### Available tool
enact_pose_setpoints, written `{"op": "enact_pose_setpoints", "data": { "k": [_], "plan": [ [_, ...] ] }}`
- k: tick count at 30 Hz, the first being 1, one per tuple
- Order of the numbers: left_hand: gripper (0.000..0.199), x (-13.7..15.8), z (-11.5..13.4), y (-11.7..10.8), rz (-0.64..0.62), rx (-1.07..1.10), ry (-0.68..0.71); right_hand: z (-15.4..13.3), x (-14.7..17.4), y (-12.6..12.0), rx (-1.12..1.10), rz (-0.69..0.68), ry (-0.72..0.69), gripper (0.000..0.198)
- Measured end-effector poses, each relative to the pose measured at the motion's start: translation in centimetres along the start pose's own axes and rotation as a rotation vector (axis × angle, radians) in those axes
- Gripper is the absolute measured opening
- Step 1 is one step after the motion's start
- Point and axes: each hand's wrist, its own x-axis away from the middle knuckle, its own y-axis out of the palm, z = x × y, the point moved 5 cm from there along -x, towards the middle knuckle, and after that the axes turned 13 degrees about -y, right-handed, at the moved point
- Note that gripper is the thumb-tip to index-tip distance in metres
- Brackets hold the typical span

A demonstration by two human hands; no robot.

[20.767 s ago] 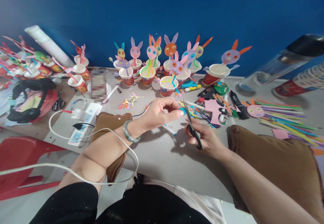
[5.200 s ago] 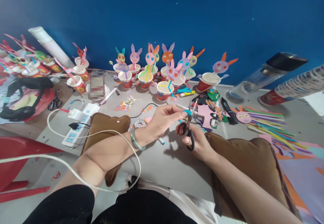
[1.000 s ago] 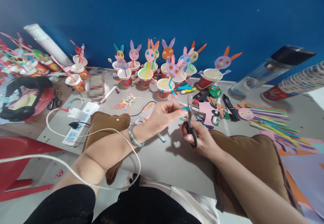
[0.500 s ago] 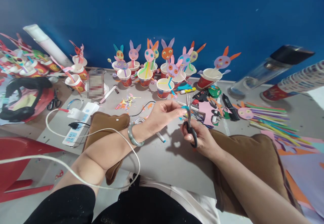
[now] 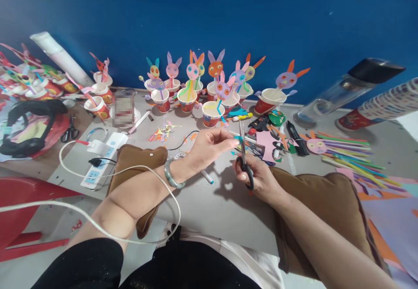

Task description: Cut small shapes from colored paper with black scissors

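My left hand (image 5: 212, 147) pinches a small piece of teal paper (image 5: 238, 139) between thumb and fingers. Wrapped around the handles of black-handled scissors (image 5: 243, 164), my right hand (image 5: 257, 175) holds them with the blades pointing up and away from me. The scissor blades are at the teal paper, right by my left fingertips. Beyond my hands stands a paper cup (image 5: 213, 117) bearing a purple rabbit face with pink ears. A blue-tipped marker (image 5: 207, 177) lies on the table under my left wrist, partly hidden.
Several rabbit cups (image 5: 187, 102) line the blue wall. Brown cushions (image 5: 313, 219) lie under both forearms. A white cable (image 5: 130, 167) loops over my left arm from a power strip (image 5: 104, 160). At right are drinking straws (image 5: 352, 154), a clear bottle (image 5: 329, 97) and stacked cups (image 5: 375, 106).
The scissor blades look slightly closer together around the teal paper, which has shifted a little at my left fingertips. Both arms stay nearly still.
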Motion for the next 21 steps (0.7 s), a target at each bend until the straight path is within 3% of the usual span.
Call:
{"op": "enact_pose_setpoints", "data": {
  "k": [21],
  "plan": [
    [0.034, 0.11, 0.24, -0.41, 0.052, 0.012, -0.026, -0.02, -0.08, 0.00, 0.012, -0.017, 0.008, 0.069]
  ]
}}
